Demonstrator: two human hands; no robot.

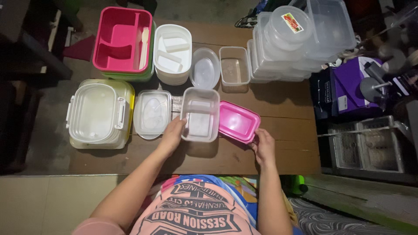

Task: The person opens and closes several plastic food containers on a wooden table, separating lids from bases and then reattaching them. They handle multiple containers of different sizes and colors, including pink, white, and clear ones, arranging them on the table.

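The fingers of the left hand (173, 134) curl over the near left rim of a clear rectangular container (200, 114), thumb outside the wall, grasping it so that it sits steady on the table (278, 152). The fingers of the right hand (262, 146) pinch the near right corner of a pink rectangular lid (238, 121), which lies tilted, its left edge riding up against the clear container's right wall (a lid held by one corner like this pivots easily).

Outward from the hands, the other ware is ranked in rows by kind: a clear lid (152, 113) just left of the held container, then a clip-lock box on a yellow one (100, 114). Behind stand a pink divided lunch box (123, 39) on a green one, a white divided tray stack (173, 53), an oval tub (204, 68), a small clear tub (234, 66), and a tall pile of clear containers (300, 39) at the far right.
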